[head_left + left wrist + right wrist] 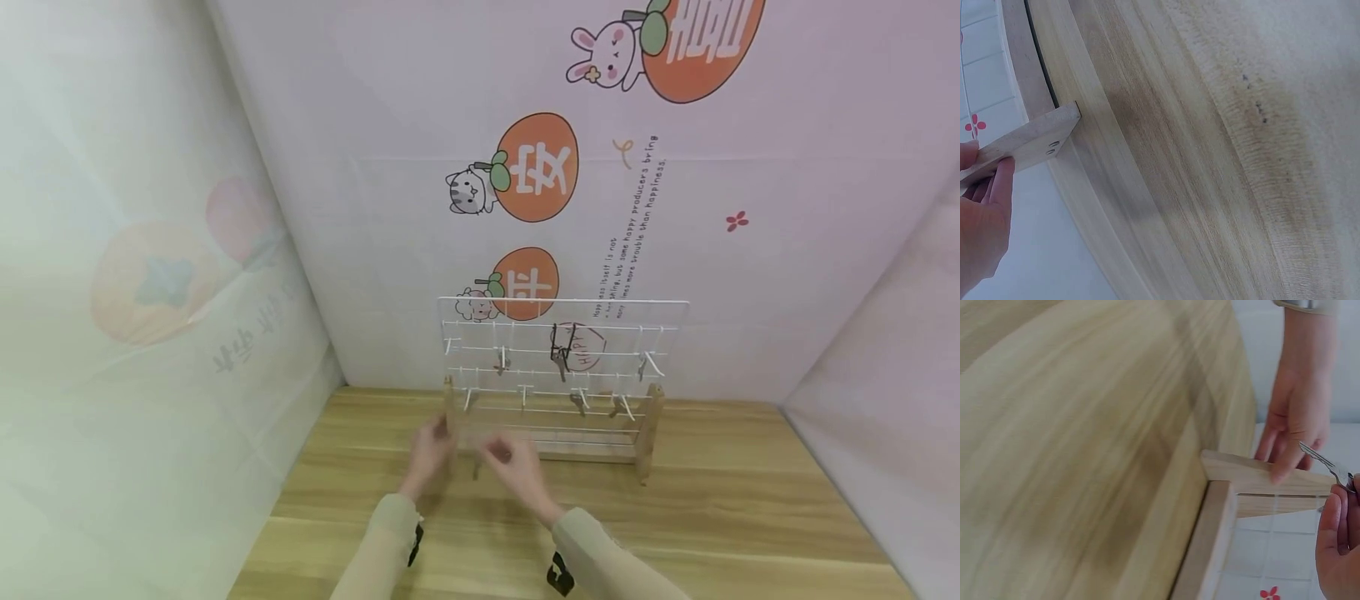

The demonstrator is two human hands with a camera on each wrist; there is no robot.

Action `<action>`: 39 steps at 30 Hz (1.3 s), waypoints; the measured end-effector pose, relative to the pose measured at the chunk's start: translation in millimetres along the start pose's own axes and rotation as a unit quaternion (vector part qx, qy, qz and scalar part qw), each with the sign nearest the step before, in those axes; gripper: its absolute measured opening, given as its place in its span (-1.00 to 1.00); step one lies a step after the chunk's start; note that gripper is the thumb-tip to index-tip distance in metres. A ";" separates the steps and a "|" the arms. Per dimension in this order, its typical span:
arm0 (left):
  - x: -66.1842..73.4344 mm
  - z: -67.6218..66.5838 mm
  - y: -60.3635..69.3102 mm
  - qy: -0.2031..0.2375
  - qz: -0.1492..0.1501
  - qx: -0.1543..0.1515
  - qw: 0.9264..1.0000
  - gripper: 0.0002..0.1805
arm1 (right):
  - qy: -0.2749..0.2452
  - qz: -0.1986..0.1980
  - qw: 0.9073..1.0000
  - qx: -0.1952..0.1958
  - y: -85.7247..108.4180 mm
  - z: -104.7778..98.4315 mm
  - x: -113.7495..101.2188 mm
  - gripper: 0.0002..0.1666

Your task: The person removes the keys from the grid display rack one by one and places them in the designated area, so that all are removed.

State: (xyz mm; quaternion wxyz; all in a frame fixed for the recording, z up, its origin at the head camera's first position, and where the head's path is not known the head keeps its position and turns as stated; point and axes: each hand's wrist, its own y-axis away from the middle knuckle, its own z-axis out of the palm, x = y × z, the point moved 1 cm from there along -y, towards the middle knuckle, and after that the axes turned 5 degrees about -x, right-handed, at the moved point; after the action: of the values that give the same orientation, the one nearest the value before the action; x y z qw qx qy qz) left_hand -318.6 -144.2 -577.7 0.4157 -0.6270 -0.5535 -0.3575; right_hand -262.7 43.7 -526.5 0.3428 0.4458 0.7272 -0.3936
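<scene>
My left hand (429,454) grips the left wooden upright (1022,140) of a rack, thumb on one side and fingers on the other. My right hand (519,468) pinches a silver key (1330,464) in front of the rack's lower left part; in the right wrist view the key's blade points away from the fingertips, towards the left hand (1300,412). The rack's white wire grid (562,300) carries several hooks in two rows. Keys hang from some of them, among them a key (560,364) at upper middle and a key (578,403) below it.
The rack stands on a wood-grain table (720,500) by the back wall cloth (390,217), which has printed orange fruits and animals. Side cloths close off the left (150,417) and right (885,317). A wooden bar (1204,544) runs along the rack's base.
</scene>
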 end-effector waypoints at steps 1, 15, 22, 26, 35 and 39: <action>-0.1 0.1 0.0 -0.002 -0.003 0.000 1.000 -0.50 | -0.001 0.001 1.000 -0.004 1.9 1.2 3.3 -0.88; -6.9 1.4 -1.6 -0.006 0.012 0.001 1.000 -0.53 | 0.015 0.033 0.999 -0.040 18.2 12.9 31.6 -0.87; -7.8 2.1 -2.4 -0.013 0.023 0.014 1.000 -0.56 | 0.011 0.046 0.997 -0.066 23.2 20.0 48.6 -0.84; -7.4 2.3 -2.3 -0.014 0.029 0.015 0.999 -0.57 | 0.015 0.054 0.995 -0.080 24.9 24.1 56.0 -0.84; -6.0 1.5 -2.4 -0.001 0.017 0.006 1.000 -0.54 | 0.013 0.059 0.994 -0.094 26.7 31.3 62.2 -0.81; -4.6 1.0 -1.9 0.014 0.011 0.002 1.000 -0.52 | 0.025 0.052 0.994 -0.098 26.9 34.4 64.7 -0.84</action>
State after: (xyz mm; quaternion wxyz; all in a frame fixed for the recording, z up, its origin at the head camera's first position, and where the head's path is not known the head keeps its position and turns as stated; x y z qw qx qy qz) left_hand -321.1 -145.1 -582.1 0.4282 -0.6270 -0.5417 -0.3607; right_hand -256.6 45.9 -604.2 0.3860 0.4574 0.7465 -0.2909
